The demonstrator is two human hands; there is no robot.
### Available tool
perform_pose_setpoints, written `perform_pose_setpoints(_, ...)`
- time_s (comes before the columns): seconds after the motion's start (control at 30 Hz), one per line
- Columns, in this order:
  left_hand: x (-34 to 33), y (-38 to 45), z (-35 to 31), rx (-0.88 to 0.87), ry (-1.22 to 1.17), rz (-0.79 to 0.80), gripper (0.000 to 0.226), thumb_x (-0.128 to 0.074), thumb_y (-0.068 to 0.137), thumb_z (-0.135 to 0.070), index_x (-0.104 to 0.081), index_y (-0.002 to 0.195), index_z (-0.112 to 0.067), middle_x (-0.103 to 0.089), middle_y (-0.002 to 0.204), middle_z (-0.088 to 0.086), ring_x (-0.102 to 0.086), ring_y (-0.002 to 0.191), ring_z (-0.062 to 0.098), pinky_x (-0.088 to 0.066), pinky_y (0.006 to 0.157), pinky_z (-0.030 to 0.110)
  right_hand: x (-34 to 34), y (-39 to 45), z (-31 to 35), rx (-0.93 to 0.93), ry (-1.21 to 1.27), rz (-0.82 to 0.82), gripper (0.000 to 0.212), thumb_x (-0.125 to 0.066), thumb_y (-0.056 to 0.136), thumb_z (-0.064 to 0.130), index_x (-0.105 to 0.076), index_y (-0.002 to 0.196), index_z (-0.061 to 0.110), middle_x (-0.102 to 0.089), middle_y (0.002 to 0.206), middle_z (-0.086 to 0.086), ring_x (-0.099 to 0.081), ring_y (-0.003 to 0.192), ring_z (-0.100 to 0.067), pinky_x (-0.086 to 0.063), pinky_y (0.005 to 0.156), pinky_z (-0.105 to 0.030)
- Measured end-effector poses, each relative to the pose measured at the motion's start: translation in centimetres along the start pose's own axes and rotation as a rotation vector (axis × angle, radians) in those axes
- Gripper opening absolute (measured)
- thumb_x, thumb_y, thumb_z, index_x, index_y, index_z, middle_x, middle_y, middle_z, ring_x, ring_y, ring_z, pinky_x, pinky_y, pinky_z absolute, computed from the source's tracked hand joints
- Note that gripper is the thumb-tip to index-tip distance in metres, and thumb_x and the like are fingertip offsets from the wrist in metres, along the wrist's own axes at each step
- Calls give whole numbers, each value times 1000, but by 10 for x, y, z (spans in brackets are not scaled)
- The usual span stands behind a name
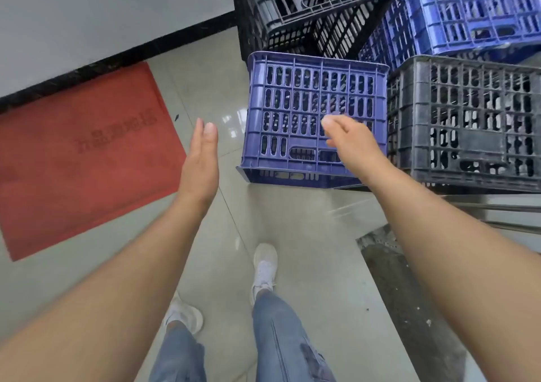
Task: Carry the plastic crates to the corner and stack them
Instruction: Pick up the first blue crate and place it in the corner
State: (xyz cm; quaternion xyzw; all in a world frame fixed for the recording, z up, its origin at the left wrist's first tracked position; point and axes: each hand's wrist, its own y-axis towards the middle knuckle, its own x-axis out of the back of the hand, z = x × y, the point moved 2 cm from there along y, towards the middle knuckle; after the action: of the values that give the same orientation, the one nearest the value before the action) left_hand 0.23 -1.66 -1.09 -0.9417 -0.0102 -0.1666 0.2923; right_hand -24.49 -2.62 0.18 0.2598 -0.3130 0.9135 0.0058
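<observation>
A purple-blue slotted plastic crate (295, 97) lies on its side on the tiled floor, straight ahead of me. My left hand (202, 159) is stretched out flat and open, a short way left of the crate and apart from it. My right hand (348, 141) hovers in front of the crate's slotted face, fingers loosely apart, holding nothing. A dark grey crate (468, 118) stands right beside the purple one. Behind them are a black crate (310, 4) and a bright blue crate (474, 10).
A red floor mat (76, 153) lies at the left against a black skirting strip (123, 56) and grey wall. A dirty floor strip with a metal rail (503, 209) runs at the right. My legs in jeans and white shoes (265, 267) stand on the tiles below.
</observation>
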Motion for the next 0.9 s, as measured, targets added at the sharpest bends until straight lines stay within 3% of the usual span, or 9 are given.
perform_pose_setpoints(0.27,-3,5,35,40,-45,-6,93,-23,69,-81,-15,149,-35,-30,155,-7,-28,141,7,-22,116,41,-16,18,-32,27,-333,65,48,-49,94,43,-47,139,26,-52,136,-4,-51,123,-22,-38,100,-37)
perform_pose_setpoints(0.43,-1,9,62,67,-68,-24,93,-24,68,-83,-16,149,-37,-31,154,-9,-28,140,6,-22,116,42,-35,30,-46,109,-733,213,53,-53,91,45,-42,141,32,-45,138,-3,-40,129,-27,-36,104,-43)
perform_pose_setpoints(0.6,-3,17,83,96,-87,-23,94,-25,66,-85,-16,148,-39,-31,154,-10,-30,140,6,-22,116,43,-60,44,-59,117,-963,339,63,-47,92,52,-28,148,29,-41,146,-4,-40,131,-31,-30,105,-47)
perform_pose_setpoints(0.73,-7,26,97,115,-116,-21,89,-24,70,-82,-22,147,-38,-36,151,-10,-34,137,7,-25,115,43,-76,51,-68,170,-973,257,61,-41,94,54,-34,143,19,-48,135,-11,-43,123,-33,-31,99,-44)
perform_pose_setpoints(0.9,-11,46,117,234,-273,-29,64,-20,93,-62,-29,146,-27,-43,147,0,-46,122,11,-36,106,38,-90,52,-72,263,-989,73,58,-41,92,57,-45,132,16,-57,121,-8,-51,110,-30,-36,89,-39)
